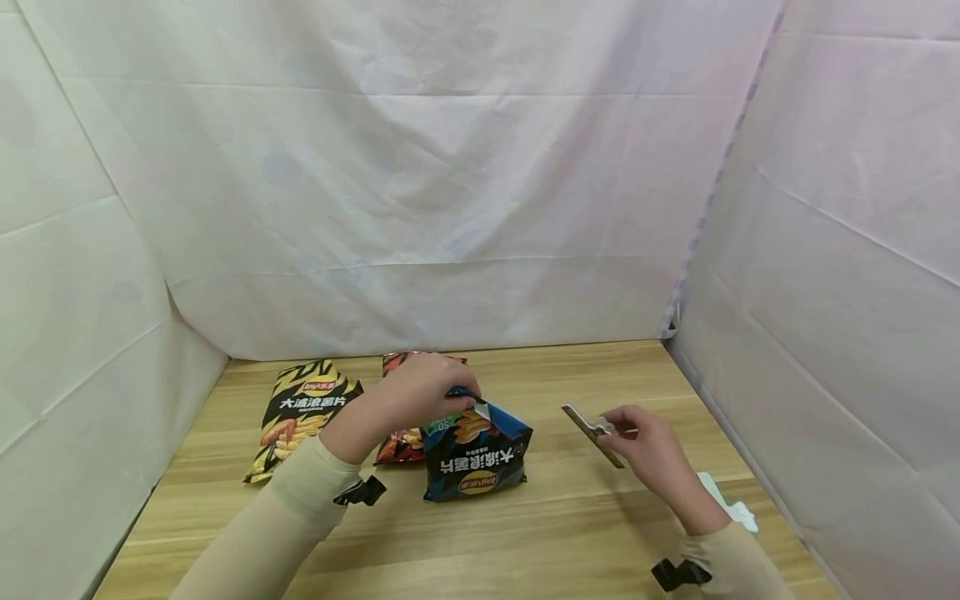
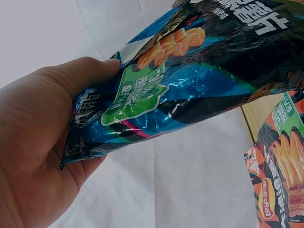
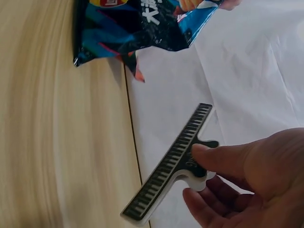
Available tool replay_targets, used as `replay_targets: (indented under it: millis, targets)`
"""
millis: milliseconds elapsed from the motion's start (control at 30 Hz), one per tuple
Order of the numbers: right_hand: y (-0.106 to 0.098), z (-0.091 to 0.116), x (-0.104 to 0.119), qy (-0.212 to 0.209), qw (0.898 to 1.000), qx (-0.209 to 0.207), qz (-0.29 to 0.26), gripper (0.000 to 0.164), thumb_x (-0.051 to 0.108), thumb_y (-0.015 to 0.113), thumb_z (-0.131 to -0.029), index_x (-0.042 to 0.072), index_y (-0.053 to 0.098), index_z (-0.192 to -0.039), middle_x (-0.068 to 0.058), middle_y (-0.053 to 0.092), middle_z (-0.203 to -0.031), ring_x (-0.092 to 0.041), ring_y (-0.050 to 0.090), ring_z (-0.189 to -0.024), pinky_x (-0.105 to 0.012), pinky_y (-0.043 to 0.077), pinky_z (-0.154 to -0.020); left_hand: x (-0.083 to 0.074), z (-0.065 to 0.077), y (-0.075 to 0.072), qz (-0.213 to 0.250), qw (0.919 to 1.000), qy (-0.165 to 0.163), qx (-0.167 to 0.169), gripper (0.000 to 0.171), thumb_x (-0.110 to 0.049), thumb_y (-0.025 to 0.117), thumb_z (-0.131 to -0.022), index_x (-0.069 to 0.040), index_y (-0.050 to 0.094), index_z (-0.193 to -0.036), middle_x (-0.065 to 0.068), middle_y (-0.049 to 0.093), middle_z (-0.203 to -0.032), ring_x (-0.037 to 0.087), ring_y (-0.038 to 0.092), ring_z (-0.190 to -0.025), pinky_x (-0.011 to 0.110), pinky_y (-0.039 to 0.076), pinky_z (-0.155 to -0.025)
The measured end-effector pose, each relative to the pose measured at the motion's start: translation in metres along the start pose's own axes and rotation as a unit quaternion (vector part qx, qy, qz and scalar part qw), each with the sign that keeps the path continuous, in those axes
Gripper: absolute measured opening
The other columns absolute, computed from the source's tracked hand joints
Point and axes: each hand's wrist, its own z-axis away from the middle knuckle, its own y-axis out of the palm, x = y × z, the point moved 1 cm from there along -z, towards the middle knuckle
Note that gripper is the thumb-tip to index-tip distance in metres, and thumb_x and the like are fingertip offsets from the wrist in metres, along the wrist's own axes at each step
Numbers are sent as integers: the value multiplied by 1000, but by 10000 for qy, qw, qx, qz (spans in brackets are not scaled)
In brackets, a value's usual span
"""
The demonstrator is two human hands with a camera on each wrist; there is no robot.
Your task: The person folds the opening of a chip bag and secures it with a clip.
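Note:
My left hand (image 1: 427, 387) pinches the folded end of a blue and black chip bag (image 1: 480, 462), thumb on the near face in the left wrist view. The bag stands tilted on the table with its printing upside down in the head view. In my right hand (image 1: 652, 450) is a long bag clip (image 3: 168, 164) with a piano-key pattern, its handle pinched between thumb and fingers. The clip hangs above the table to the right of the bag, apart from it. A red chip bag (image 1: 401, 450) lies behind the blue one, partly hidden by my left hand and arm.
A yellow and black chip bag (image 1: 300, 417) lies at the left of the wooden table (image 1: 525, 542). Beside my right wrist lies a pale mint clip (image 1: 738, 512), partly covered by the arm. White cloth (image 1: 450, 208) hangs behind and along both sides.

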Motion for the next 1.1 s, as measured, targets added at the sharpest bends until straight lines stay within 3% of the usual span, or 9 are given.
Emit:
replay_targets:
  millis: [300,633,1100]
  targets:
    - [6,-10,21,-232,9986,-21,-482,27,5,89,-95,3,79,-120,-7,77,-105,-23,75,-96,-30,59,-76,1,1,0,33,10000,3,-13,11,-23,81,-105,-20,85,-115,-6,80,-111,10,75,-96,35,62,-84]
    - [9,-15,37,-468,9944,28,-947,22,0,90,-91,6,83,-111,-6,77,-103,-16,72,-86,-28,58,-69,2,1,1,47,10000,28,-45,10,-24,80,-105,-21,85,-114,-6,80,-111,10,75,-96,35,62,-84]
    - [15,-16,57,-701,9914,208,-1090,14,6,93,-89,16,86,-96,-1,76,-96,-18,71,-83,-28,55,-63,2,1,2,-13,10000,24,-75,10,-24,81,-105,-21,85,-114,-6,80,-111,11,75,-96,36,62,-84]
